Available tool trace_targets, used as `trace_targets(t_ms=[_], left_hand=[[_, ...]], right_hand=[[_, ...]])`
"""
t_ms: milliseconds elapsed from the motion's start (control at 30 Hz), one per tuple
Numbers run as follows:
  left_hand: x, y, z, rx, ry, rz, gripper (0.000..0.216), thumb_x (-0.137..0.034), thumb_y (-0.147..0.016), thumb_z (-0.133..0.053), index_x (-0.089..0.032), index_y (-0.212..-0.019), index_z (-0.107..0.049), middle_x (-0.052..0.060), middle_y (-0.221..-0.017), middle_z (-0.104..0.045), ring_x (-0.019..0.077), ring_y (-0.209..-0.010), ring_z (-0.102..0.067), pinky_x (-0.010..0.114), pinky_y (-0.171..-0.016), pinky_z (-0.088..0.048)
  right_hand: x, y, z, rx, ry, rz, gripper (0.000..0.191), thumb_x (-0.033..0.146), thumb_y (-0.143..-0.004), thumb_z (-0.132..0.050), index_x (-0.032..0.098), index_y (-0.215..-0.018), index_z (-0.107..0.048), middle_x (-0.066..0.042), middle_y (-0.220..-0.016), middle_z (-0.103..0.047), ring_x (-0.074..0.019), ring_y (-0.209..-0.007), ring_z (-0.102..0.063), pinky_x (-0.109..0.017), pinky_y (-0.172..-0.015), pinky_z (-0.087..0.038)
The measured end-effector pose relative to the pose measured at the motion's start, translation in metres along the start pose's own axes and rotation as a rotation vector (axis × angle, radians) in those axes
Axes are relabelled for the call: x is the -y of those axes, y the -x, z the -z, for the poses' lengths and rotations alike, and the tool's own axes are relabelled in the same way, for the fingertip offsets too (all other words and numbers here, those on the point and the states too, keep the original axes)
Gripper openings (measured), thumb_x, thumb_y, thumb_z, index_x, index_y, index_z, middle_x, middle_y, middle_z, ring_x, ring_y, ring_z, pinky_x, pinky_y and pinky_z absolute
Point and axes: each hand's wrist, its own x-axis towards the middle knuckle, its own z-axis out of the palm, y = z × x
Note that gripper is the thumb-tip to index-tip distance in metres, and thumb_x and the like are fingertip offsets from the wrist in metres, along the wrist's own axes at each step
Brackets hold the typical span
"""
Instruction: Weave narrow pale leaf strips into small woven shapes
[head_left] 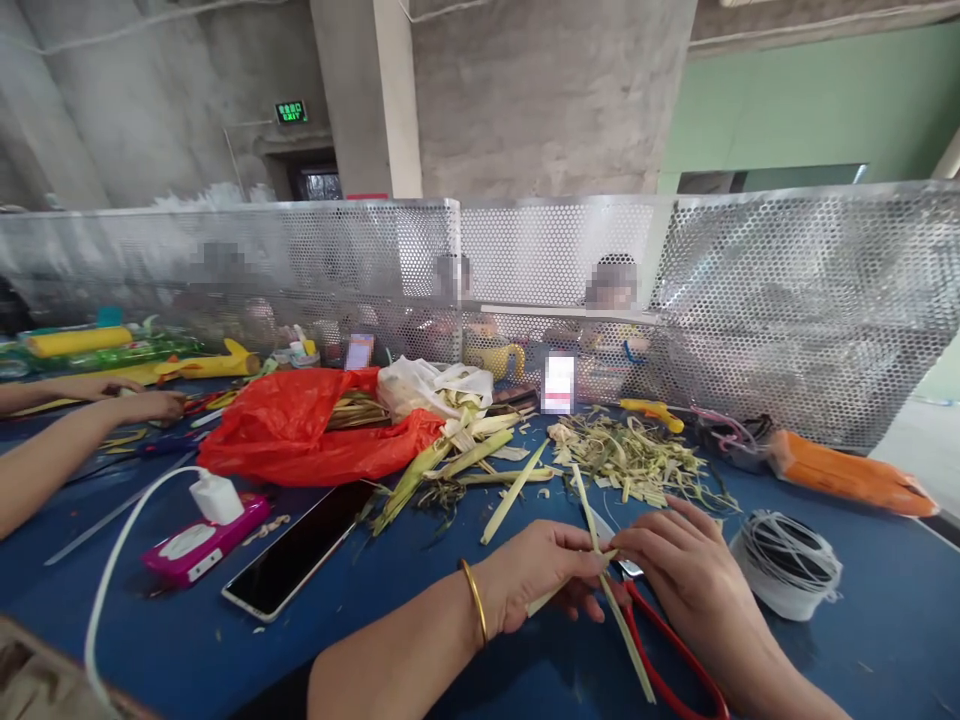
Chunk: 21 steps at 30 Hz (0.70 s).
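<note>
My left hand [551,570], a gold bangle at its wrist, pinches a long pale green strip of plant husk [626,645]. This strip slants down toward me, and a second short piece crosses it at the fingers. At that crossing my right hand [686,565] is closed, with thumb and forefinger on the short piece's tip. Beneath both hands lie red-handled scissors [667,640], their blades partly covered. Another husk strip [516,492] rests on the table just beyond my left hand.
Shredded husk scraps [637,455] lie ahead, beside a red plastic bag [292,430]. On the left are a black phone [300,550] and a magenta power strip [184,550]. A thread spool [787,565] stands right. A perforated metal screen [555,250] crosses behind; another person's arms [67,440] reach in left.
</note>
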Motion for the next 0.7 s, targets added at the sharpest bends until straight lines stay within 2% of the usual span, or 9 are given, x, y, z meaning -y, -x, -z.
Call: trace_targets(t_ms=[67, 133, 200, 233, 300, 367, 433, 567, 700], left_hand=[[-0.001, -0.001, 0.001, -0.035, 0.063, -0.024, 0.028, -0.029, -0.074, -0.069, -0.013, -0.097, -0.07, 0.008, -0.082, -0.072, 0.0064, -0.049, -0.056, 0.017, -0.045, -0.036], [-0.002, -0.001, 0.003, -0.036, 0.181, -0.054, 0.03, -0.028, -0.075, -0.07, -0.015, -0.102, -0.069, 0.008, -0.086, -0.072, 0.0053, -0.05, -0.056, 0.016, -0.045, -0.038], [-0.003, -0.001, 0.004, -0.021, 0.291, -0.079, 0.031, -0.028, -0.076, -0.07, -0.016, -0.105, -0.067, 0.009, -0.092, -0.072, 0.0049, -0.051, -0.057, 0.016, -0.045, -0.039], [-0.003, -0.001, 0.004, -0.017, 0.329, -0.086, 0.031, -0.028, -0.077, -0.07, -0.016, -0.105, -0.067, 0.009, -0.093, -0.072, 0.005, -0.051, -0.058, 0.015, -0.045, -0.039], [-0.001, -0.001, 0.003, -0.011, 0.379, -0.088, 0.032, -0.028, -0.078, -0.07, -0.016, -0.107, -0.066, 0.009, -0.094, -0.072, 0.0053, -0.053, -0.059, 0.014, -0.044, -0.039], [0.002, 0.0, 0.001, 0.01, 0.402, -0.074, 0.034, -0.027, -0.079, -0.069, -0.017, -0.111, -0.064, 0.008, -0.095, -0.072, 0.0052, -0.055, -0.06, 0.014, -0.045, -0.04], [0.004, 0.0, -0.001, 0.043, 0.399, -0.059, 0.034, -0.026, -0.079, -0.069, -0.016, -0.112, -0.064, 0.008, -0.097, -0.072, 0.005, -0.056, -0.061, 0.013, -0.046, -0.042], [0.003, 0.003, 0.0, 0.12, 0.392, -0.023, 0.035, -0.033, -0.084, -0.063, -0.016, -0.114, -0.063, 0.011, -0.106, -0.07, 0.0069, -0.06, -0.064, 0.014, -0.049, -0.045], [-0.004, 0.004, 0.006, 0.249, 0.326, -0.044, 0.037, -0.034, -0.086, -0.058, -0.016, -0.118, -0.06, 0.016, -0.114, -0.067, 0.0165, -0.076, -0.07, 0.021, -0.06, -0.051]], right_hand=[[-0.003, 0.002, 0.0, -0.101, 0.037, -0.055, 0.019, 0.023, -0.091, -0.047, 0.027, -0.102, -0.062, -0.002, -0.095, -0.066, -0.0204, -0.093, -0.061, -0.042, -0.097, -0.034], [-0.007, 0.003, 0.001, -0.266, 0.077, -0.23, 0.027, 0.032, -0.091, -0.048, 0.024, -0.114, -0.059, -0.008, -0.113, -0.063, -0.0274, -0.109, -0.056, -0.045, -0.095, -0.038], [-0.01, 0.004, 0.001, -0.369, 0.029, -0.445, 0.035, 0.038, -0.09, -0.048, 0.022, -0.119, -0.057, -0.011, -0.118, -0.062, -0.0301, -0.112, -0.055, -0.046, -0.093, -0.042], [-0.01, 0.004, 0.0, -0.358, -0.048, -0.523, 0.034, 0.039, -0.089, -0.049, 0.022, -0.117, -0.058, -0.01, -0.116, -0.064, -0.0295, -0.111, -0.057, -0.045, -0.092, -0.044], [-0.007, 0.002, -0.003, -0.214, -0.266, -0.561, 0.03, 0.038, -0.088, -0.051, 0.023, -0.112, -0.061, -0.008, -0.11, -0.068, -0.0268, -0.107, -0.061, -0.041, -0.09, -0.048], [-0.001, 0.001, -0.007, -0.017, -0.441, -0.47, 0.029, 0.036, -0.088, -0.053, 0.023, -0.112, -0.063, -0.007, -0.112, -0.068, -0.0253, -0.108, -0.061, -0.038, -0.092, -0.048], [0.006, 0.0, -0.012, 0.096, -0.506, -0.371, 0.026, 0.035, -0.088, -0.053, 0.024, -0.109, -0.066, -0.007, -0.112, -0.068, -0.0254, -0.109, -0.06, -0.039, -0.095, -0.046], [0.009, 0.002, -0.016, 0.146, -0.532, -0.383, 0.026, 0.029, -0.09, -0.047, 0.024, -0.098, -0.071, -0.006, -0.101, -0.071, -0.0236, -0.099, -0.063, -0.041, -0.093, -0.047], [0.003, 0.002, -0.013, 0.128, -0.504, -0.395, 0.028, 0.023, -0.087, -0.044, 0.024, -0.097, -0.071, -0.006, -0.096, -0.071, -0.0219, -0.094, -0.063, -0.037, -0.087, -0.048]])
